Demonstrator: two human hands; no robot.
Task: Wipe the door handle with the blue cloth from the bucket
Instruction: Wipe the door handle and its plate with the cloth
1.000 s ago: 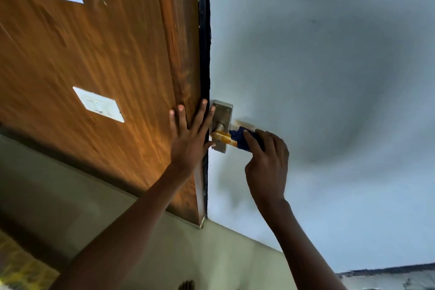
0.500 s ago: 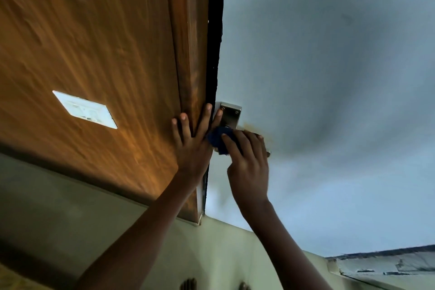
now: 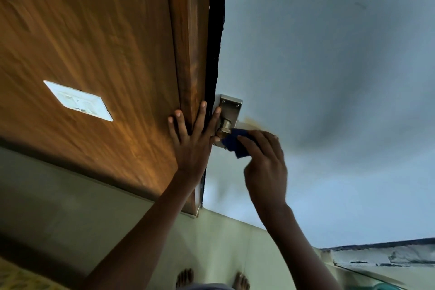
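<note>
The door handle [image 3: 224, 126] sits on a metal plate [image 3: 230, 107] at the left edge of a pale blue-grey door [image 3: 329, 77]. Its lever is wrapped in the blue cloth [image 3: 235, 142], and only the brass neck shows. My right hand [image 3: 266, 167] grips the cloth around the lever. My left hand [image 3: 193, 141] lies flat, fingers spread, across the wooden frame [image 3: 188, 42] and the dark door edge, its fingertips touching the plate. No bucket is in view.
A brown wood panel [image 3: 94, 42] fills the left, with a white switch plate [image 3: 78, 101] on it. Pale floor [image 3: 70, 219] runs below. My bare feet [image 3: 211, 279] show at the bottom edge. A worn threshold [image 3: 381, 256] lies at the lower right.
My right hand slid the cloth in toward the plate, then back out along the lever, so the brass neck shows again. My left hand stayed pressed on the frame.
</note>
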